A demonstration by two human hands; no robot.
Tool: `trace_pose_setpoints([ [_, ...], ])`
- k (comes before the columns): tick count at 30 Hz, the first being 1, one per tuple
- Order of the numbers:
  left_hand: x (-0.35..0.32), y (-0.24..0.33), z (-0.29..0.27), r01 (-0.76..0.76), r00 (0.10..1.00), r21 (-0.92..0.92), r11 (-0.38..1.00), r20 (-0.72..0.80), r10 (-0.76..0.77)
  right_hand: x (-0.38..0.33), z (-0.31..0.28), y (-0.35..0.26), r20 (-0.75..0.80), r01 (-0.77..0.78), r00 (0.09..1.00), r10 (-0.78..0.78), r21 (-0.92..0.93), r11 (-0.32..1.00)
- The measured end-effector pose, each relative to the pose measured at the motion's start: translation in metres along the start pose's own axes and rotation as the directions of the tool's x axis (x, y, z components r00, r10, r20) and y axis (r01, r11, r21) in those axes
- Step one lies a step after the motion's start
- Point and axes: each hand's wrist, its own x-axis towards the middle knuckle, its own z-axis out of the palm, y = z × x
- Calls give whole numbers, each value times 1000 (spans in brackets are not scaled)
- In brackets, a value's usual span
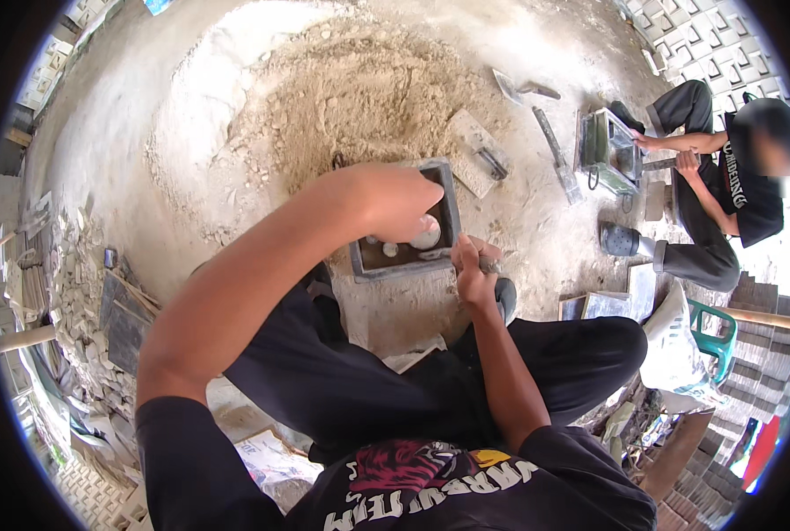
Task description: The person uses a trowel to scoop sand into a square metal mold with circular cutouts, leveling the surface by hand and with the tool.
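Observation:
A rectangular grey mould box (pixel 357 263) stands on the ground in front of my legs. Over its left and middle part reaches my left hand (pixel 404 205), fingers curled down; what they hold, if anything, is hidden. Just below that hand, a whitish round piece (pixel 427 234) shows inside the box, with a smaller round pale knob (pixel 390 250) to its left. At the box's right corner my right hand (pixel 473 265) is closed round a short tool handle (pixel 490 265). The far end of that tool is hard to make out.
Beyond the box lies a heap of sandy material (pixel 350 97). A float trowel (pixel 479 155), a pointed trowel (pixel 507 87) and a long bar (pixel 556 150) lie to its right. Farther right, another person sits handling a second mould (pixel 609 150). A white sack (pixel 674 350) stands by a green stool (pixel 716 336).

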Motion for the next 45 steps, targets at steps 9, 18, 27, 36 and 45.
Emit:
trace_pose_setpoints([
  [9, -5, 1, 3, -1, 1000, -47, 999, -8, 0, -7, -15, 18, -15, 50, 999, -49, 88, 995],
  [18, -10, 6, 5, 17, 1000, -42, 999, -5, -17, -11, -7, 26, 4, 82, 997, -82, -71, 994],
  [27, -14, 6, 12, -36, 996, -6, 999, -81, 35, -14, 21, 11, 91, 66, 994, -59, -85, 994],
  [36, -20, 1, 2, 57, 994, -21, 998, -97, -59, -14, 43, 17, 80, -55, 995, 55, -3, 998],
  [45, -40, -9, -1, 49, 984, -40, 998, -171, -56, -16, 62, 19, 154, -155, 976, 153, 0, 988],
])
